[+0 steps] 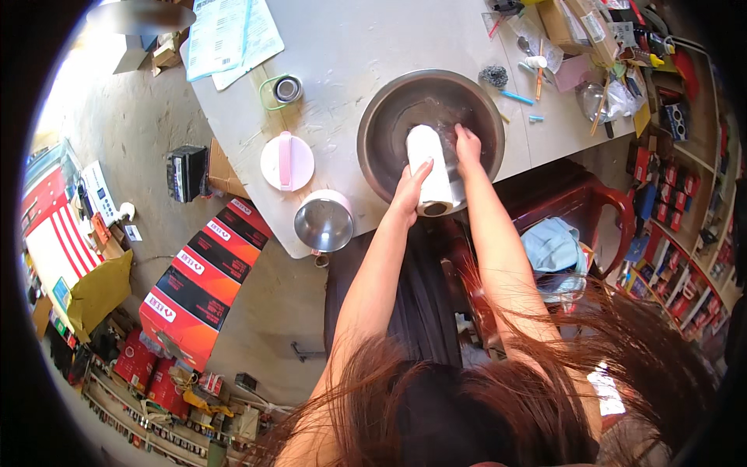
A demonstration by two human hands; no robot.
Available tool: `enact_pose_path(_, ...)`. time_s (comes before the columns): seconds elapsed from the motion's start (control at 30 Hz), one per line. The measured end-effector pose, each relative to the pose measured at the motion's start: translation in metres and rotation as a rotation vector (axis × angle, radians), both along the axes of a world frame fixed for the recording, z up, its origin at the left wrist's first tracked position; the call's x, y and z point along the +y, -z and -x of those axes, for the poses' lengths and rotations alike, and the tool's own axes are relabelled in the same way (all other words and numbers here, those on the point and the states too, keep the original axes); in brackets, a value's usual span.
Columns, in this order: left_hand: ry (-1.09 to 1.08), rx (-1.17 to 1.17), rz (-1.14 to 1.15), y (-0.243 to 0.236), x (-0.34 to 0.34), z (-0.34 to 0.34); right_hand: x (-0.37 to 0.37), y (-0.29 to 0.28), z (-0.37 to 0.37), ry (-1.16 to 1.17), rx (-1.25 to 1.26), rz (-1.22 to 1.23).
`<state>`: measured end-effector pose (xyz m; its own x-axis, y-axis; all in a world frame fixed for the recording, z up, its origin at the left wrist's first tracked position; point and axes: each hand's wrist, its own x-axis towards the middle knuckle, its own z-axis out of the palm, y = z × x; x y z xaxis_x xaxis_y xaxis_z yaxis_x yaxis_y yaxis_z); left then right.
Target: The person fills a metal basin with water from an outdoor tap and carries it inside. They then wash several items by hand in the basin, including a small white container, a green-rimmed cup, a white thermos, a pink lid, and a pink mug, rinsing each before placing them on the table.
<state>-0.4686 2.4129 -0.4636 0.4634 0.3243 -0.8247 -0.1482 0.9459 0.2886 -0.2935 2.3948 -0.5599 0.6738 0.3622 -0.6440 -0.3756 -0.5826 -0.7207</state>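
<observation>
A large steel basin sits near the table's front edge, with what looks like water inside. My left hand is closed on a white cylindrical bottle, which lies tilted across the basin with its dark-ended bottom toward me. My right hand is inside the basin, right of the bottle, with curled fingers; whether they hold anything is too small to tell. Left of the basin are a steel pot and a white lid with a pink handle.
The table also bears papers, a small metal cup, blue sticks and clutter at the right. A red wooden chair with blue cloth stands below its edge. Stacked boxes and shelves flank me.
</observation>
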Motion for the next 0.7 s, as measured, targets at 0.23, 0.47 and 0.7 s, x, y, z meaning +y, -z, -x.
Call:
enact_pose_path(0.23,0.004,0.095,0.021,0.014,0.005,0.009,-0.008,-0.057,0.056,-0.014,0.429,-0.54)
enact_pose_path(0.47,0.167,0.064,-0.146,-0.001,0.011,0.006,-0.021,-0.074,0.038,0.049,0.267,-0.292)
enact_pose_path(0.7,0.703,0.638,-0.647,-0.005,0.005,-0.016,0.032,-0.007,-0.003,-0.181,0.403,0.127)
